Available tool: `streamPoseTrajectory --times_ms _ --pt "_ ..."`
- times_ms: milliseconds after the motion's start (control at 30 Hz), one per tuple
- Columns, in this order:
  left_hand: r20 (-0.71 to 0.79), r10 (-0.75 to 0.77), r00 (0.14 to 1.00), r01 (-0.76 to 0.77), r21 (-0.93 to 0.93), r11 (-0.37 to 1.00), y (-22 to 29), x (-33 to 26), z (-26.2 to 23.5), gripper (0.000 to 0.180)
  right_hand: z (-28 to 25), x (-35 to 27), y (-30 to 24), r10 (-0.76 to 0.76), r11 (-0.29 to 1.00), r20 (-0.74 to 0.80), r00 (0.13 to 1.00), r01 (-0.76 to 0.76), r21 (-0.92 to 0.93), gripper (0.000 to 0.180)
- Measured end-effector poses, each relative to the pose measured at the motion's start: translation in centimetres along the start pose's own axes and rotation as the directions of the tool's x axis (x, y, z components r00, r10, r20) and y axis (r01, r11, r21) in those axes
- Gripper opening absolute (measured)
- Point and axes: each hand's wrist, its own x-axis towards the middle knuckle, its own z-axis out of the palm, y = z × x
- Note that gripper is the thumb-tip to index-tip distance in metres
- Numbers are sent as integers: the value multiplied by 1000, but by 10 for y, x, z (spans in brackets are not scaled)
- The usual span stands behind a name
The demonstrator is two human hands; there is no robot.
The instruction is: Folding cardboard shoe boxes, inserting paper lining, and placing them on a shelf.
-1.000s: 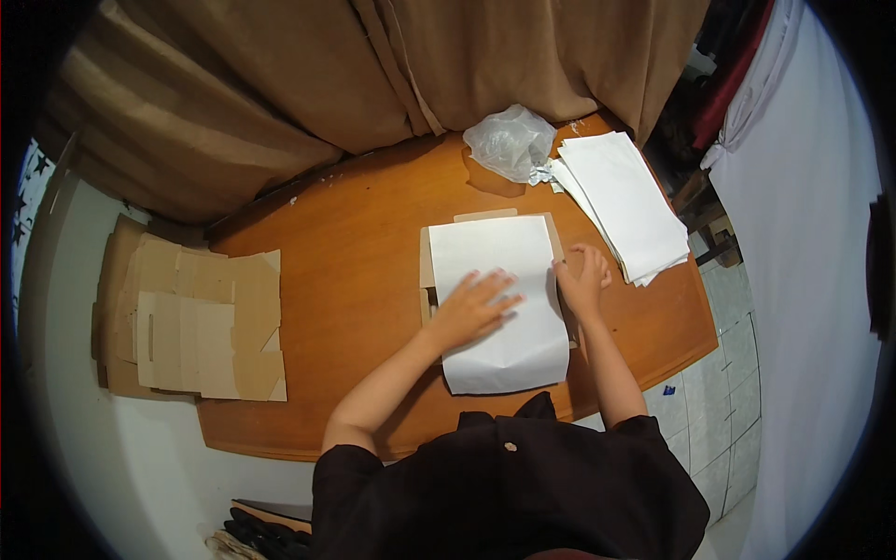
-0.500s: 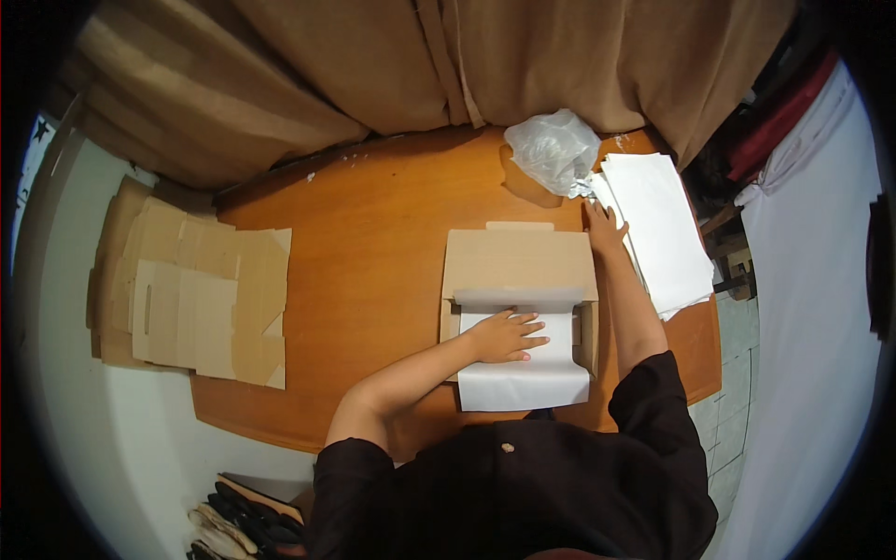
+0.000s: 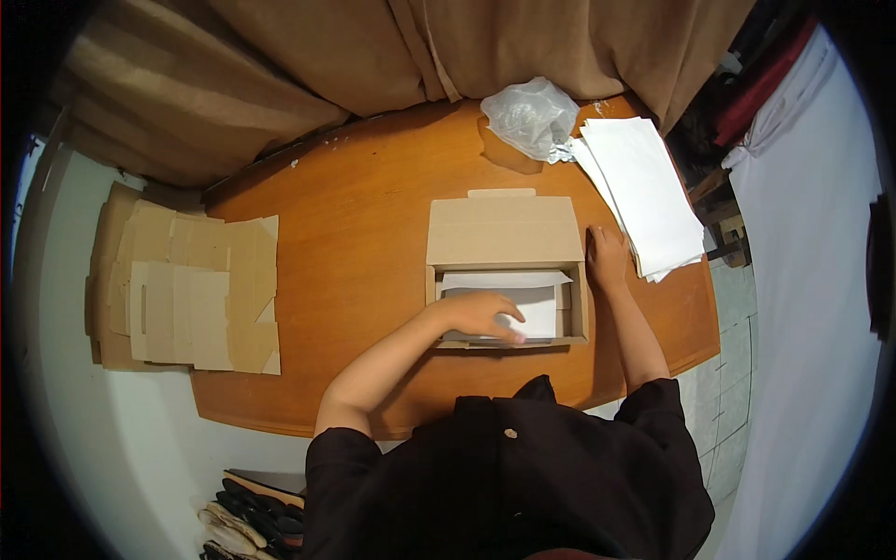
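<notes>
An open brown cardboard box [image 3: 504, 233] lies on the round wooden table [image 3: 364, 252], its lid flap folded back away from me. White paper [image 3: 537, 297] fills the inside of the box. My left hand [image 3: 481, 315] rests flat on that paper, fingers spread. My right hand [image 3: 607, 257] lies on the table against the box's right wall, fingers slightly apart, holding nothing.
A stack of white sheets [image 3: 644, 191] sits at the table's right edge. A crumpled clear plastic bag [image 3: 530, 117] lies at the back. Flattened cardboard blanks [image 3: 182, 289] are piled on the left edge. Brown curtains [image 3: 373, 56] hang behind the table.
The white paper that lay spread over the box has been pushed down inside it. The box lid now stands open. My right hand moved from the sheet stack to the box's right side.
</notes>
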Motion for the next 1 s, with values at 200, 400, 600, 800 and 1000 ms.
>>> streamPoseTrajectory --times_ms 200,400,600,800,1000 --pt "-5 -73 997 72 212 975 17 -28 15 34 -31 -58 3 77 997 -89 993 -77 2 15" --pt "-181 -23 983 73 278 958 41 -32 13 19 -43 -82 -2 182 983 -120 976 -181 21 15" --pt "-384 17 923 117 323 939 19 -26 0 20 -62 -78 -16 405 914 -212 890 -391 105 19" --pt "-574 123 810 270 552 789 -5 -14 16 28 -96 -54 -62 374 876 -323 869 -217 431 20" --pt "-732 314 605 295 572 766 6 -26 30 39 -89 -53 -129 163 762 -125 979 -45 646 23"
